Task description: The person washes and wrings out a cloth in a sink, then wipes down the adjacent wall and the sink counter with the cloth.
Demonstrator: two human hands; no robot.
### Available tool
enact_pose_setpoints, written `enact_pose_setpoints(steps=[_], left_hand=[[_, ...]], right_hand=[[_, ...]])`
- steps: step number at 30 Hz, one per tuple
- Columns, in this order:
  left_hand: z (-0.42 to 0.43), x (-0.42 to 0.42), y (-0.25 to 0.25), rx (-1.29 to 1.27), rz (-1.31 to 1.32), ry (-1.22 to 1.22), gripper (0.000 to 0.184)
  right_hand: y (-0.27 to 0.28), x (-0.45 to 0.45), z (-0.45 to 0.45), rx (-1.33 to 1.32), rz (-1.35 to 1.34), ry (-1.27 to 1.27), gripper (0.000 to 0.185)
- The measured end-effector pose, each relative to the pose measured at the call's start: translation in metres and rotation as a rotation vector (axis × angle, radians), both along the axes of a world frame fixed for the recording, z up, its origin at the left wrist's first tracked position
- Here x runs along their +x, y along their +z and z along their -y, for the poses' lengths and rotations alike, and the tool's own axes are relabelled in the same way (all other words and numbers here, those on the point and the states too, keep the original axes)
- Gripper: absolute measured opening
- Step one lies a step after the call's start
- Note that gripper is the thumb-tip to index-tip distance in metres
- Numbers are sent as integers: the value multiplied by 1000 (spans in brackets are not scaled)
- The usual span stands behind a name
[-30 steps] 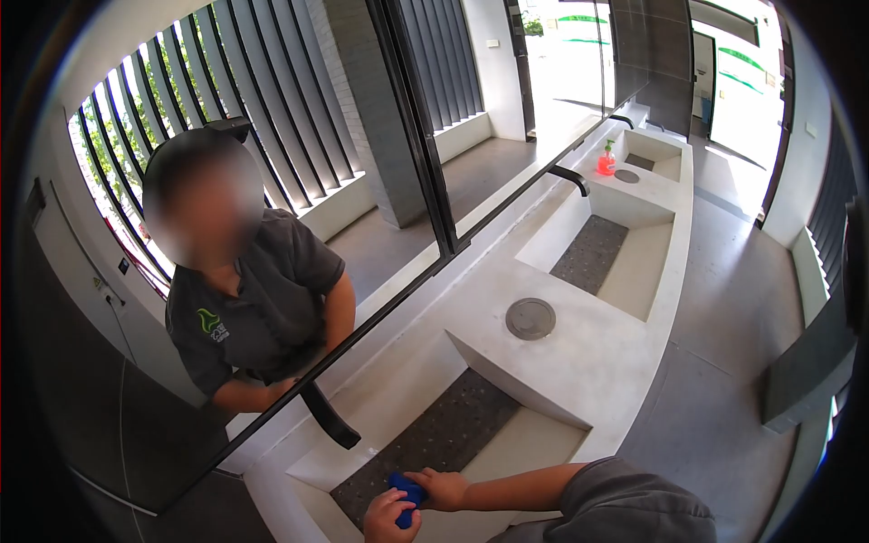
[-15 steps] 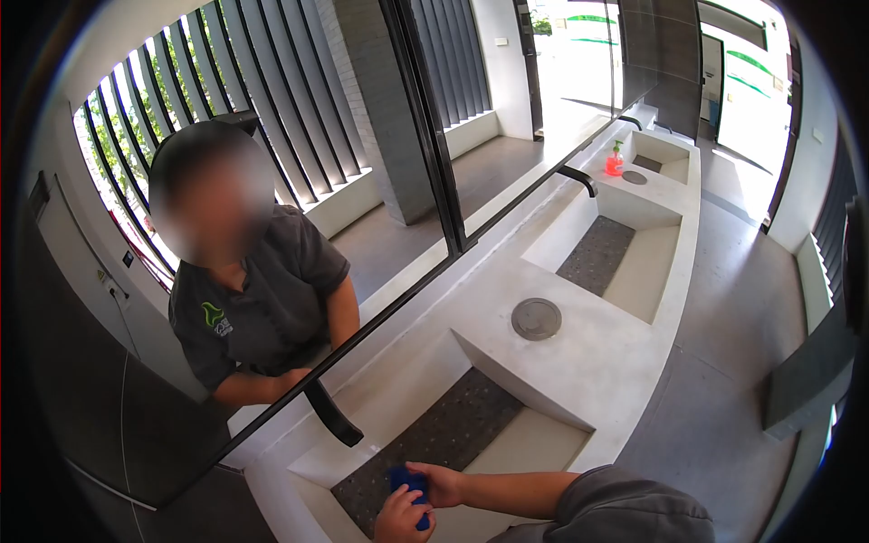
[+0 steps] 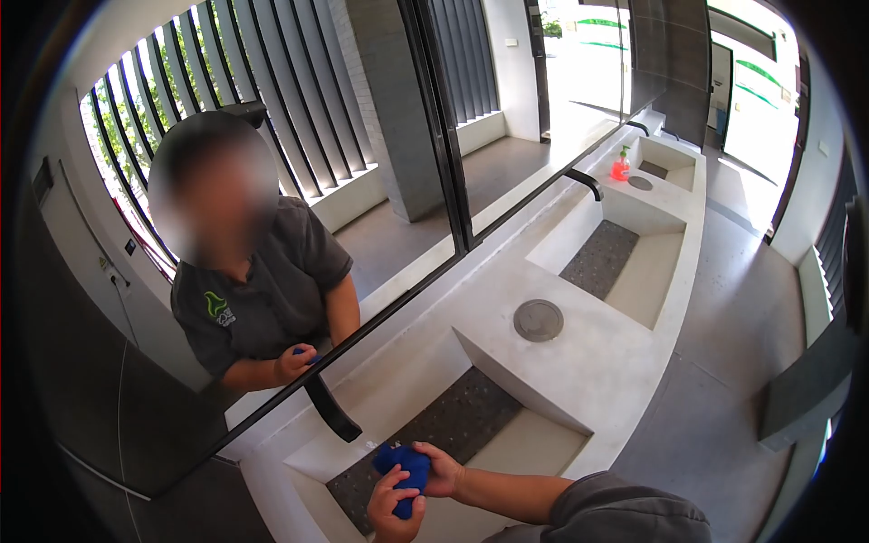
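A blue cloth [image 3: 409,463] is bunched up over the near sink basin [image 3: 507,443], just in front of the black faucet [image 3: 330,409]. My left hand [image 3: 391,509] grips it from the near side, fingers wrapped over its face. From the right, my right hand [image 3: 442,471] holds its other edge with the thumb on top. A small whitish glint, perhaps water, shows between the faucet tip and the cloth. The mirror [image 3: 380,262] reflects a person in a dark grey shirt with the blue cloth in hand.
Farther along the pale counter [image 3: 597,362] are a round metal lid [image 3: 539,320], a second basin [image 3: 644,271] with its faucet [image 3: 587,183], and a soap bottle [image 3: 620,166] with red liquid. The mirror's dark frame runs along the counter's back. A grey floor [image 3: 724,335] lies to the right.
Both hands have risen slightly with the cloth, and more of it shows between them. In the mirror, the cloth now appears above the frame edge.
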State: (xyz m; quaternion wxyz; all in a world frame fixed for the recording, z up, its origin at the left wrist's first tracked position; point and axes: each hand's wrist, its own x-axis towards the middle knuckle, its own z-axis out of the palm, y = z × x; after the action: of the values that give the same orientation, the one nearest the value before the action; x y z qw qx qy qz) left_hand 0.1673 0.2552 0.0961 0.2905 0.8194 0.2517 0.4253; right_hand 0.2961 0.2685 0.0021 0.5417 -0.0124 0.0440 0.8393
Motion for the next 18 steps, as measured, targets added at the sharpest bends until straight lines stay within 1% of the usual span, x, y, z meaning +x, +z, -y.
enact_pose_setpoints(steps=[1,3,5,9,11,12,15,16,18], left_hand=[[-1,-1,1,-40,10,-20,13],[-2,-3,2,-78,20,-41,13],[-1,-5,2,-170,102,-44,13],[3,-5,9,-119,89,-75,15],[9,-3,18,-205,151,-22,14],[8,-4,17,-161,145,-24,16],[4,-9,-6,-173,197,-69,17],[4,-12,-13,-193,238,-61,17],[3,-10,-17,-213,278,-48,18]], right_hand=[[0,-1,1,2,2,3,63],[4,-4,6,136,-133,4,54],[9,-5,7,186,-164,-9,54],[24,-6,0,294,-208,-81,55],[17,-9,-7,203,-152,-153,54],[18,-7,-7,170,-122,-177,53],[22,-1,-4,192,9,-180,57],[23,3,-3,190,15,-205,57],[24,6,-2,288,55,-167,66]])
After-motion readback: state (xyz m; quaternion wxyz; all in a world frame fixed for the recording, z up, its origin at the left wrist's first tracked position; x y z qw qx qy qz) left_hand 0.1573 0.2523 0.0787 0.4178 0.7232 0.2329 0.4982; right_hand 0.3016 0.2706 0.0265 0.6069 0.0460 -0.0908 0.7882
